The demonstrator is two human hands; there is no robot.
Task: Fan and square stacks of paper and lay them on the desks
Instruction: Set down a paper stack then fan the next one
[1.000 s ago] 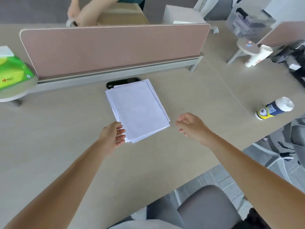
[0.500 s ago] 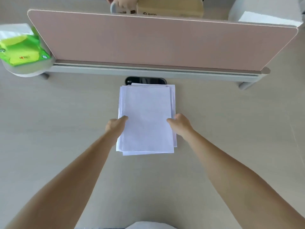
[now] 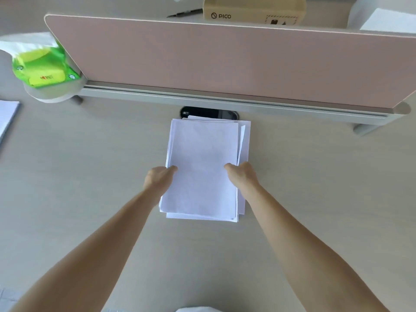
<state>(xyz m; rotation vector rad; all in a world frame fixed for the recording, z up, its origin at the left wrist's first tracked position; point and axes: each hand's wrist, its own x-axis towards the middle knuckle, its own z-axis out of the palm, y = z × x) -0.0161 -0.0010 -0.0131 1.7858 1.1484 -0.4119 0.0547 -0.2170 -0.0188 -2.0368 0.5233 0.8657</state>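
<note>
Pale beige desk surface [image 3: 90, 176] fills the view and is bounded at the far side by a pink divider panel [image 3: 225, 64] on a grey rail. The paper stack [image 3: 202, 154] is located at the centre of the desk. Its far edge is just in front of a black cable port [image 3: 209, 113] and partly overlaps it. The sheets are not aligned: offset edges are exposed along the right side, at the far end and at the near end.

The stack is gripped at mid-length on both long edges. The left hand [image 3: 157, 180] is applied to the left edge and the right hand [image 3: 243, 176] to the right edge. Each thumb is laid on the top sheet. The remaining fingers are curled at or under the edges, and their exact position cannot be determined. Whether the stack is raised or resting on the desk cannot be determined either.

The step in hand is judged to be the squaring of this stack, with the grip only just established. For the next move, the stack should be stood on one edge and tapped on the desk until the offset sheets are brought flush. The grip should be kept loose so that the sheets can slide. Clearance from the cable port should be observed.

A green tissue pack [image 3: 42, 68] is held on a round shelf at the left end of the panel. A cardboard box [image 3: 254, 10] marked PICO is visible beyond the panel. More white paper [image 3: 6, 115] is seen at the left margin.
</note>
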